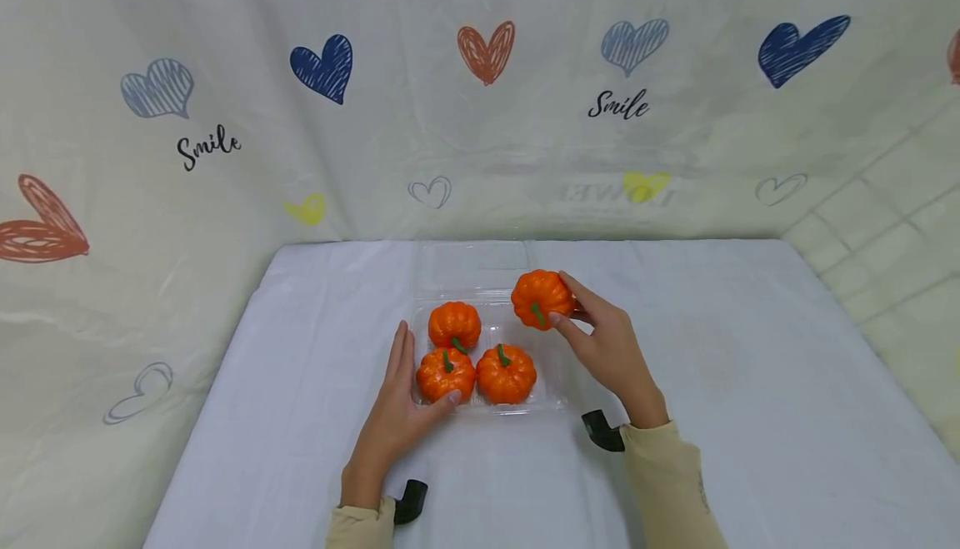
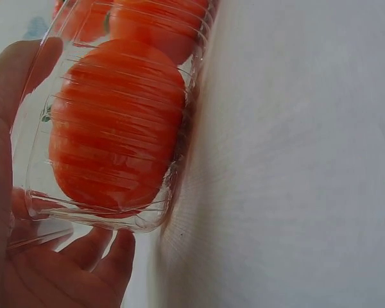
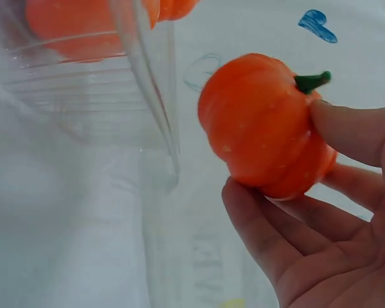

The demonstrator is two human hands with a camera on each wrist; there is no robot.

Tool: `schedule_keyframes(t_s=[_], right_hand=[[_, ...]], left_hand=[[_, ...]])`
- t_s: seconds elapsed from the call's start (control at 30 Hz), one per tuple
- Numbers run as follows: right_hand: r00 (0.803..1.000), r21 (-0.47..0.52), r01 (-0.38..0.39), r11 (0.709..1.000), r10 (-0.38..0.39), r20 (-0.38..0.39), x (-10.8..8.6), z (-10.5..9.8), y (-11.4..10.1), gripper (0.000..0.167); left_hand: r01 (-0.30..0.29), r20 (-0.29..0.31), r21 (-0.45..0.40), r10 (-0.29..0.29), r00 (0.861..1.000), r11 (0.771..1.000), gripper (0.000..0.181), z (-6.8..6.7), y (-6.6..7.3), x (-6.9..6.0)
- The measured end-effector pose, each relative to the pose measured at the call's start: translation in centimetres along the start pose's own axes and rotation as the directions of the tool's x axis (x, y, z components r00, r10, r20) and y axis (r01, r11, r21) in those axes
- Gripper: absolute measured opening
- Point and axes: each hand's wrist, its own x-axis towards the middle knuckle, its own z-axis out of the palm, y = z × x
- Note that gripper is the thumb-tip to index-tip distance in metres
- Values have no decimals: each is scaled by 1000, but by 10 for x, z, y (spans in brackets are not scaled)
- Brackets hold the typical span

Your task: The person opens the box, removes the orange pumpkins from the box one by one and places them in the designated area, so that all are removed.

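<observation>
Three small orange pumpkins with green stems sit in a clear plastic clamshell container [image 1: 551, 382]: a back-left pumpkin [image 1: 454, 322], a front-left pumpkin [image 1: 444, 378] and a front-right pumpkin [image 1: 507, 376]. My left hand [image 1: 401, 416] holds the container's front-left corner, thumb over the near rim and fingers along the left side. Through the ribbed wall, the left wrist view shows one pumpkin [image 2: 119, 128] close up. Above the back-right part of the container, my right hand [image 1: 611, 349] pinches a fourth pumpkin [image 1: 540, 299] between thumb and fingers; it appears raised beside the container [image 3: 83, 96] in the right wrist view.
The container's clear lid [image 1: 472, 266] lies folded back toward the table's far edge. A white cloth [image 1: 750, 382] covers the table. Behind stands a pale curtain [image 1: 525, 132] printed with hearts. Black curved pieces [image 1: 603, 432] sit at both wrists.
</observation>
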Motion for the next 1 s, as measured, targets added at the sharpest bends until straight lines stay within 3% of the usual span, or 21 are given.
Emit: schedule_keyframes(t_s=[0.2, 0.43, 0.6, 1.0], right_hand=[[993, 64, -67, 996, 72, -90, -9, -5, 3, 60], [979, 87, -150, 985, 161, -124, -11, -6, 6, 57], [952, 111, -258, 960, 272, -141, -17, -10, 11, 57], [898, 117, -410, 905, 422, -124, -15, -14, 20, 63]], left_hand=[[-14, -3, 1, 14, 1000, 1000, 120, 0, 0, -1], [-9, 0, -2, 9, 1000, 1000, 119, -2, 0, -1], [-16, 13, 2, 16, 1000, 1000, 118, -1, -2, -1], [6, 21, 23, -6, 1000, 1000, 115, -5, -1, 0]])
